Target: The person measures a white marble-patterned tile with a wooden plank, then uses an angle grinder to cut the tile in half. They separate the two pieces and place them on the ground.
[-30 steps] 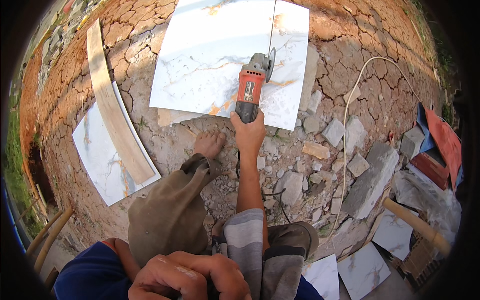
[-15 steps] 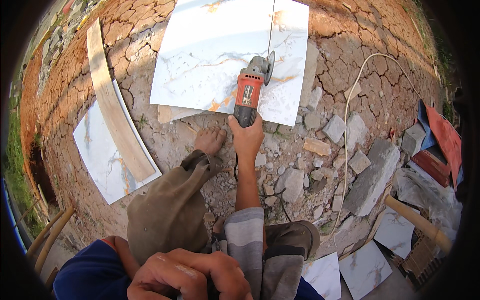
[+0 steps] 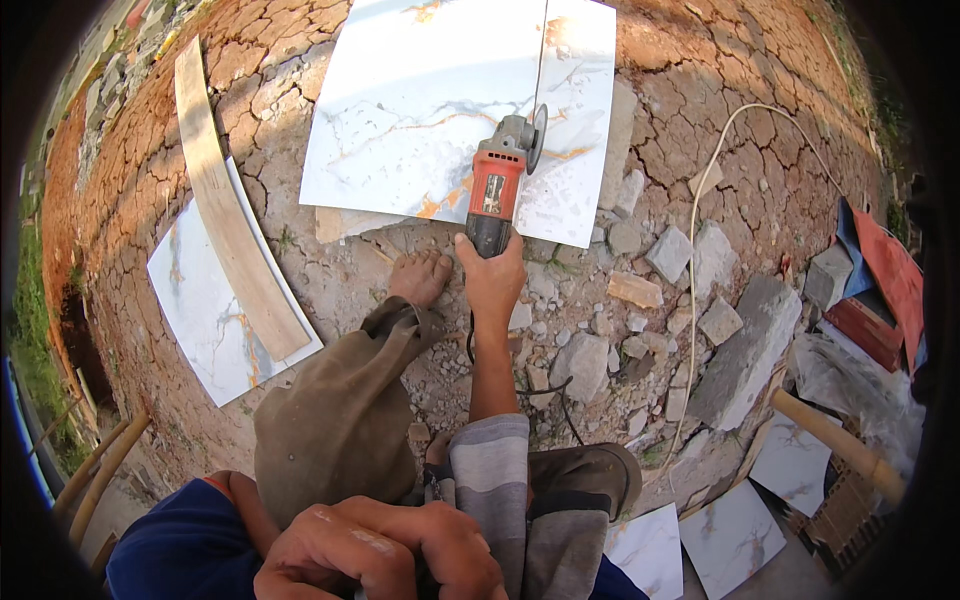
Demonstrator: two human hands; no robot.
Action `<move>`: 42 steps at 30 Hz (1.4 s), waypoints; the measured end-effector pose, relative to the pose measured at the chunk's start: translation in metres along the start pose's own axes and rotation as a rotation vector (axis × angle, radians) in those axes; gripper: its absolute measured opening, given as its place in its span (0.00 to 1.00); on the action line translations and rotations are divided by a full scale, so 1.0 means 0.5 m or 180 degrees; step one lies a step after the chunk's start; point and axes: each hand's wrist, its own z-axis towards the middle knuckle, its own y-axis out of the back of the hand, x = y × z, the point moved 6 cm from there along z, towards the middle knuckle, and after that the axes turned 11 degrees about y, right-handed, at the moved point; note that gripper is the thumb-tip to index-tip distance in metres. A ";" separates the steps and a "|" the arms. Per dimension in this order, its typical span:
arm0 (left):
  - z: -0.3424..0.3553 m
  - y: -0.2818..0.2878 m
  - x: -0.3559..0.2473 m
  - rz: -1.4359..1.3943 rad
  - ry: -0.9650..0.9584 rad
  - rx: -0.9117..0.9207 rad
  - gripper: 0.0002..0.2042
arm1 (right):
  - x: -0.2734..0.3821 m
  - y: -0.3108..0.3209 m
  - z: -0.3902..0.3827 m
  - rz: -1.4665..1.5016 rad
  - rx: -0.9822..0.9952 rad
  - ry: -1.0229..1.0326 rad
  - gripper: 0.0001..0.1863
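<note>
My right hand [image 3: 492, 268] grips the black handle of a red angle grinder [image 3: 495, 180], whose upright disc [image 3: 536, 140] is on a thin dark straight line across a large white marble-patterned tile [image 3: 400, 120]. My left hand [image 3: 385, 550] is very close to the camera at the bottom, fingers curled; whatever it may hold is hidden. My bare foot [image 3: 418, 278] rests just short of the tile's near edge, below a brown trouser leg [image 3: 340, 410].
A wooden plank [image 3: 235, 250] lies on another tile [image 3: 190, 310] at left. Rubble and a long slab [image 3: 745, 355] fill the right, crossed by a pale cable [image 3: 695, 230]. A red sheet [image 3: 880, 270], more tiles [image 3: 730, 540] and a pole [image 3: 835, 445] lie farther right, on cracked earth.
The grinder and my right hand have moved a little toward me along the line on the tile. My left hand looks the same.
</note>
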 end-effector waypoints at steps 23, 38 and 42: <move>-0.031 -0.054 -0.024 0.1279 -0.0069 -0.0078 0.11 | 0.003 0.017 -0.056 0.0003 0.0030 -0.0104 0.35; -0.018 -0.073 -0.005 0.1405 -0.0015 0.0377 0.13 | -0.026 0.022 -0.088 -0.0002 -0.0008 -0.0031 0.31; -0.022 -0.070 -0.008 0.1422 -0.0036 0.0441 0.13 | -0.028 0.028 -0.103 -0.0084 0.0078 -0.0188 0.34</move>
